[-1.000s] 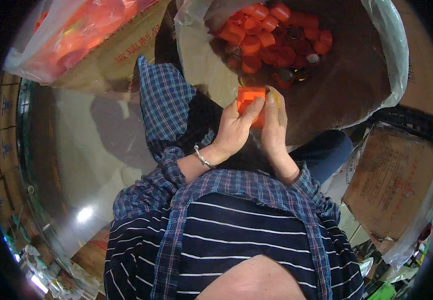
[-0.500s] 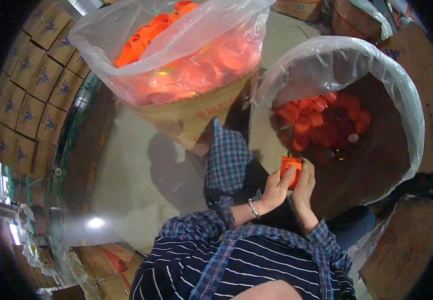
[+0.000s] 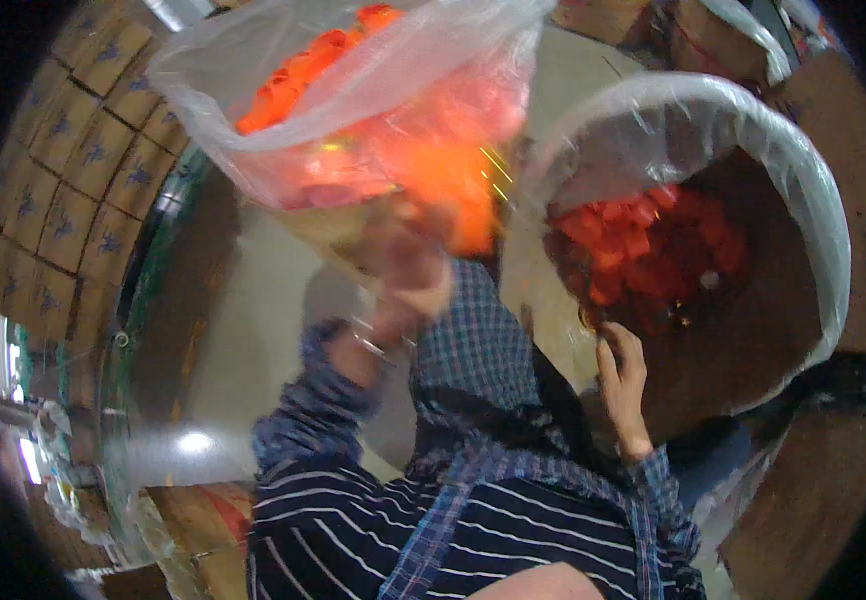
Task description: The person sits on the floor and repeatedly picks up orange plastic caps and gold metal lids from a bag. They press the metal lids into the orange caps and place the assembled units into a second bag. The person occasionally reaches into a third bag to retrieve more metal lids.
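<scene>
My left hand (image 3: 408,245) is lifted in front of the left bag and smeared by motion, a silver bracelet at its wrist. Right at its fingers is a blurred bright orange plastic piece (image 3: 465,195), which it appears to grip; the fingers themselves are unclear. My right hand (image 3: 623,375) rests by the near left rim of the right-hand lined bin (image 3: 833,230), fingers loosely bent and apart, with nothing plainly held. A small gold-coloured glint (image 3: 589,318) lies just beyond its fingertips. Inside that bin lie several red-orange pieces (image 3: 643,240).
The left carton (image 3: 328,232) holds a clear plastic bag (image 3: 193,80) heaped with orange pieces (image 3: 298,75). Stacked cardboard boxes (image 3: 63,170) line the far left. More cartons (image 3: 803,490) stand at the right. Below my hands is my plaid-covered leg (image 3: 473,340).
Both hands were together around the orange piece near the right bin. My left hand has swung up and left with the orange piece; the right stays near the rim, its grip loosened.
</scene>
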`<state>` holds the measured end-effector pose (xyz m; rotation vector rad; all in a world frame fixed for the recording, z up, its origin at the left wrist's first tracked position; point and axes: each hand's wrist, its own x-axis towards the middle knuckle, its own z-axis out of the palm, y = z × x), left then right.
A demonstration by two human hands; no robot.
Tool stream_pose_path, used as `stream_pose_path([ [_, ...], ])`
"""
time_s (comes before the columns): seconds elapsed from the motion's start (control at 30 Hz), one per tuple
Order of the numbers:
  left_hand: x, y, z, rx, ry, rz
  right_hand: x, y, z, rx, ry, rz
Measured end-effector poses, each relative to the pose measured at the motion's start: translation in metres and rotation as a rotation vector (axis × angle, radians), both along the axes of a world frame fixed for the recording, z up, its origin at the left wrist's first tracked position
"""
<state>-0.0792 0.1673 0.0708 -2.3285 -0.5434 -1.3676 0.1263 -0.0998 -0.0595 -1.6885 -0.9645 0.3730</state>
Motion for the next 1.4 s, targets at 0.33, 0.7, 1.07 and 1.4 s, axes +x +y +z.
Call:
stream_pose_path([
  [0.33, -0.006, 0.093, 0.162, -0.207, -0.647, -0.15, -0.004, -0.024, -0.067, -0.423, 0.047, 0.27],
  [0.7, 0.137, -0.077, -0.124, -1.002, 0.73, -0.766, 0.104, 0.054, -0.207, -0.781, -0.141, 0.219],
  [1.07, 0.148, -0.083, -0.158, -1.291, 0.943, -0.648, 0.121, 0.086, -0.316, -0.813, -0.363, 0.301],
  [1.4, 0.149, -0.081, -0.155, -1.336, 0.932, -0.669, 0.158, 0.121, -0.298, -0.734, -0.089, 0.293],
])
